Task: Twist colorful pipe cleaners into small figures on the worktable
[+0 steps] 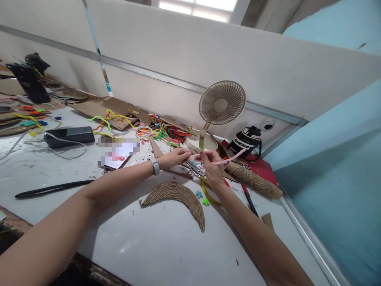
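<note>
My right hand [210, 163] is pinched on a fuzzy pink pipe cleaner [233, 157], whose free end sticks out to the right. Close by on the left, the fingers of my left hand [177, 157] are pressed together; what sits between them is too small to make out. Beneath both hands lie a grey metal blade [196, 168] and some pale fuzzy pieces. Nearer to me, a crescent covered in brown twine [175, 194] rests flat on the white table. Beside its right part are a small blue flower shape [199, 194] and a green one [205, 201].
Behind my hands stands a beige fan [222, 103], with a black jug [246, 141] to its right. A twine roll [256, 180] lies at right. Colourful pipe cleaners [175, 133] heap at the back. Leftward are a black box with a cable [70, 137] and a black strip [53, 188].
</note>
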A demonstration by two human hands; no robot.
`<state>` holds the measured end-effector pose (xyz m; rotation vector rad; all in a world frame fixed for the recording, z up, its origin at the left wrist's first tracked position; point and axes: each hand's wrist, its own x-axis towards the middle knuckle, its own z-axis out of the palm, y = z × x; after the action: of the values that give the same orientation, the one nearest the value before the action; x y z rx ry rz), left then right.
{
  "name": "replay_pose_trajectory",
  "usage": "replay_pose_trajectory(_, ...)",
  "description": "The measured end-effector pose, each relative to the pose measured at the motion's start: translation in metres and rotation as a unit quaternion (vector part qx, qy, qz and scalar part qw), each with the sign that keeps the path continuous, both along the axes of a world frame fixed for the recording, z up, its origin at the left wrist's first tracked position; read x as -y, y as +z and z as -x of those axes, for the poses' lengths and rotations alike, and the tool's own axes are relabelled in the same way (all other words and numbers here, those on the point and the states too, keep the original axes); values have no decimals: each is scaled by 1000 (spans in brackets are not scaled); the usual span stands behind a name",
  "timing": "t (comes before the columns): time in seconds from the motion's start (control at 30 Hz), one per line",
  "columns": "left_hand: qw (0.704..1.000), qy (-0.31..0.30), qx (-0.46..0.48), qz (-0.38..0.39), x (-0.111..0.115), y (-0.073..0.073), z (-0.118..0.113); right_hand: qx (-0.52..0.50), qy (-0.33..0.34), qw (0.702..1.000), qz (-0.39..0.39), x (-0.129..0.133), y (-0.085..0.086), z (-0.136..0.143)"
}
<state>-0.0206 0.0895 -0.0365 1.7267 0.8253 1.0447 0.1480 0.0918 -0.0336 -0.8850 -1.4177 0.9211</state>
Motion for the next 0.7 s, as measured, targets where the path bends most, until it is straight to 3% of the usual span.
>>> replay_pose_trajectory(0.3, 998, -1, 59, 25, -6, -11, 0, -90, -38, 994, 58, -8, 1, -2)
replay_pose_trajectory(0.57, 999, 4, 35, -26, -1, -8, -6, -87, -3, 991, 101, -3, 1, -1)
replay_pose_trajectory(0.7, 997, 34, 47, -41, -2, -7, -6, -29, 59, 991, 119, 4, 4, 1)
